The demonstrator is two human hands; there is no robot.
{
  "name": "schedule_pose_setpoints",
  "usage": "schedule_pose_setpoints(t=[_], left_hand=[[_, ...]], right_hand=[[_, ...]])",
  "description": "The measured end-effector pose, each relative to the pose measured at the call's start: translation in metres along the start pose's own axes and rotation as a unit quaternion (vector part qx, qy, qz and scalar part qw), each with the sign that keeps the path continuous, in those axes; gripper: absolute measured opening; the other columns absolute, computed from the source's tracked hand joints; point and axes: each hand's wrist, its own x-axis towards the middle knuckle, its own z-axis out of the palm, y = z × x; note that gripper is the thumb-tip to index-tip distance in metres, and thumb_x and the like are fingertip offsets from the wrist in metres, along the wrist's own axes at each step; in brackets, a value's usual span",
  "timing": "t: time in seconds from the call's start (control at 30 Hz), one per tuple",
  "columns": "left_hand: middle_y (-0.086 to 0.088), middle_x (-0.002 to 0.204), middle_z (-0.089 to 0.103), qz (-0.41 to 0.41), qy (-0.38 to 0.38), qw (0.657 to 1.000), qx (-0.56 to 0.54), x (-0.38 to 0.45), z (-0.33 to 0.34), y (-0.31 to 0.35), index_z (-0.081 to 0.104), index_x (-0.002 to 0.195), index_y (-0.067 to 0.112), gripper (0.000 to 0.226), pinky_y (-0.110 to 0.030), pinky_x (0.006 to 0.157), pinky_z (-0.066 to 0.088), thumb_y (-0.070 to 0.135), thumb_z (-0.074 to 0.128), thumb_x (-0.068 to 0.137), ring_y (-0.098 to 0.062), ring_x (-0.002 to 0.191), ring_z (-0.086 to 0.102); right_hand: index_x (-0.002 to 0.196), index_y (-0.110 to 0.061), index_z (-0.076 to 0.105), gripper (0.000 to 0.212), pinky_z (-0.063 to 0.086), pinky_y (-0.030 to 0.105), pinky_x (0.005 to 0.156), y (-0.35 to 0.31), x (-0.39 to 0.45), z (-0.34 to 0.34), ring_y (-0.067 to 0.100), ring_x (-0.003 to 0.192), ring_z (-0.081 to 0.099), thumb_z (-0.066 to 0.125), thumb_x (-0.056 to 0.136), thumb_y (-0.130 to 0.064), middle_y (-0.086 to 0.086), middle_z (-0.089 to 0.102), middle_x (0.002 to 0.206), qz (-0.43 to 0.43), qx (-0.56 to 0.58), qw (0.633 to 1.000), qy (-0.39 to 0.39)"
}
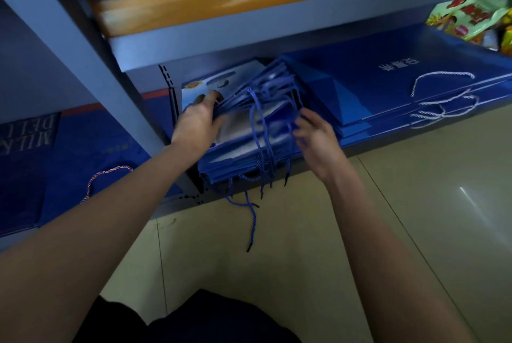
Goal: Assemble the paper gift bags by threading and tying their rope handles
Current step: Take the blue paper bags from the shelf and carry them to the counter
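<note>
On the low grey shelf (360, 152), a stack of large flat blue bags (401, 85) with white rope handles (440, 93) fills the right part. Just left of it, reaching the shelf's front edge, lies the stack of smaller blue gift bags (243, 154), folded flat, their blue rope handles (263, 134) tangled on top and dangling over the tiled floor (415, 218) (black-tipped ends hang loose). The left hand (198, 125) grips the stack's left side, fingers curled over it; the right hand (315, 134) pinches ropes at its right side.
</note>
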Motion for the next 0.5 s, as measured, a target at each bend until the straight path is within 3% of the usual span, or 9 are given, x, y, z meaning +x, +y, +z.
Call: schedule_pose_setpoints(t=[0.07, 0.13, 0.2, 0.3, 0.37, 0.43, 0.5], left_hand=[[-0.016, 0.129, 0.044, 0.009, -0.052, 0.998, 0.019, -0.003, 0.003, 0.000, 0.033, 0.136, 0.010, 0.061, -0.043, 0.088, 0.040, 0.044, 0.054, 0.090, -0.036, 0.119, 0.043], [-0.015, 0.136, 0.036, -0.010, -0.064, 0.995, 0.077, -0.006, 0.004, 0.003, 0.025, 0.139, 0.009, 0.085, -0.046, 0.098, 0.037, 0.057, 0.061, 0.079, -0.034, 0.126, 0.035], [-0.016, 0.140, 0.031, -0.026, -0.024, 0.991, 0.127, -0.005, -0.003, 0.006, 0.021, 0.140, 0.007, 0.094, -0.046, 0.101, 0.034, 0.056, 0.067, 0.074, -0.035, 0.128, 0.032], [-0.018, 0.136, 0.038, 0.009, 0.080, 0.991, 0.107, 0.001, -0.017, 0.007, 0.028, 0.139, 0.004, 0.064, -0.050, 0.085, 0.041, 0.033, 0.058, 0.090, -0.040, 0.115, 0.045], [-0.021, 0.130, 0.043, 0.023, 0.135, 0.987, 0.078, 0.009, -0.026, 0.005, 0.034, 0.135, 0.003, 0.047, -0.050, 0.074, 0.042, 0.018, 0.052, 0.094, -0.044, 0.100, 0.053], [-0.022, 0.125, 0.047, 0.023, 0.134, 0.987, 0.082, 0.013, -0.028, 0.003, 0.035, 0.133, 0.003, 0.043, -0.049, 0.068, 0.042, 0.015, 0.050, 0.095, -0.045, 0.094, 0.056], [-0.020, 0.123, 0.049, 0.024, 0.114, 0.988, 0.097, 0.012, -0.024, 0.002, 0.034, 0.132, 0.005, 0.041, -0.045, 0.064, 0.040, 0.016, 0.048, 0.096, -0.044, 0.095, 0.055]], right_hand=[[0.144, -0.014, 0.030, 0.064, 0.042, 0.029, 0.091, -0.017, 0.002, 0.009, 0.020, 0.112, 0.052, 0.038, 0.087, 0.015, 0.010, 0.045, 0.137, -0.025, 0.129, 0.991, -0.031], [0.144, -0.012, 0.029, 0.066, 0.043, 0.030, 0.095, -0.032, 0.006, 0.021, 0.023, 0.108, 0.055, 0.036, 0.085, 0.018, 0.012, 0.055, 0.125, -0.059, 0.141, 0.987, -0.046], [0.143, -0.012, 0.030, 0.068, 0.043, 0.030, 0.098, -0.043, 0.011, 0.028, 0.023, 0.110, 0.056, 0.035, 0.084, 0.020, 0.012, 0.058, 0.119, -0.082, 0.122, 0.987, -0.064], [0.141, -0.017, 0.034, 0.064, 0.042, 0.026, 0.099, -0.048, 0.017, 0.020, 0.019, 0.120, 0.049, 0.039, 0.086, 0.015, 0.011, 0.048, 0.135, -0.119, 0.014, 0.991, -0.055], [0.139, -0.010, 0.036, 0.057, 0.041, 0.024, 0.102, -0.034, 0.017, 0.004, 0.016, 0.120, 0.047, 0.037, 0.088, 0.016, 0.006, 0.048, 0.130, -0.147, -0.086, 0.985, 0.027], [0.138, -0.002, 0.037, 0.054, 0.035, 0.033, 0.109, -0.006, 0.015, -0.015, 0.022, 0.123, 0.046, 0.036, 0.088, 0.016, 0.011, 0.048, 0.133, -0.121, -0.218, 0.964, 0.097], [0.142, -0.004, 0.032, 0.058, 0.033, 0.031, 0.106, 0.021, 0.007, -0.026, 0.029, 0.128, 0.042, 0.039, 0.087, 0.013, 0.016, 0.044, 0.140, -0.036, -0.365, 0.927, 0.079]])
